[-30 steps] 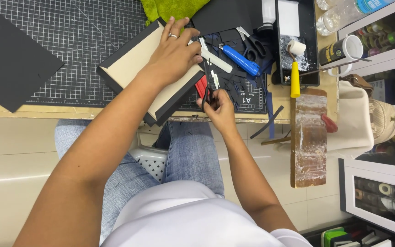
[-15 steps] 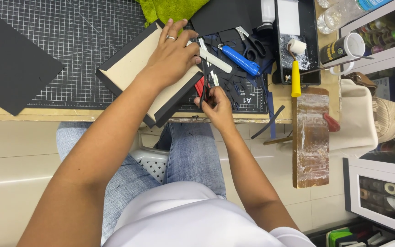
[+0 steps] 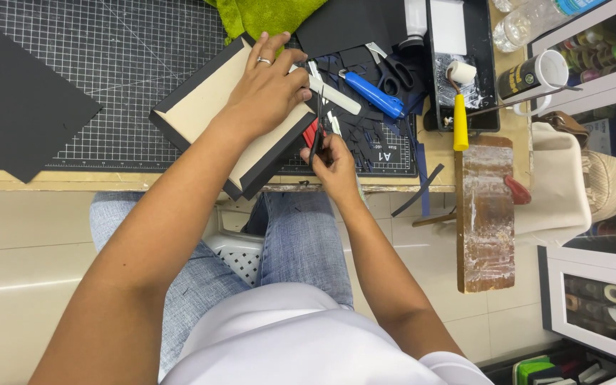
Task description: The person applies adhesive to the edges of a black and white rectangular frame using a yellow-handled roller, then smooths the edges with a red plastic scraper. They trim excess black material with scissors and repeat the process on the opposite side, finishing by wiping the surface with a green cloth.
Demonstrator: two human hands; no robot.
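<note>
1. Left hand (image 3: 269, 89) lies flat, fingers spread, pressing down on the tan cardboard panel edged in black paper (image 3: 208, 107); it grips nothing, only pins the panel to the gridded cutting mat (image 3: 108, 57).
2. Right hand (image 3: 336, 160) is curled closed around the red-handled scissors (image 3: 316, 132), blades pointing up and away from the body.
3. The panel's black corner sits just left of the right fingertips, touching the blades or nearly so; its long axis runs diagonally from the table edge up toward the green cloth (image 3: 265, 14).
4. The right hand is nearer that corner.
5. The blue-handled utility knife (image 3: 372, 94) rests beyond the right fingers, untouched.
</note>
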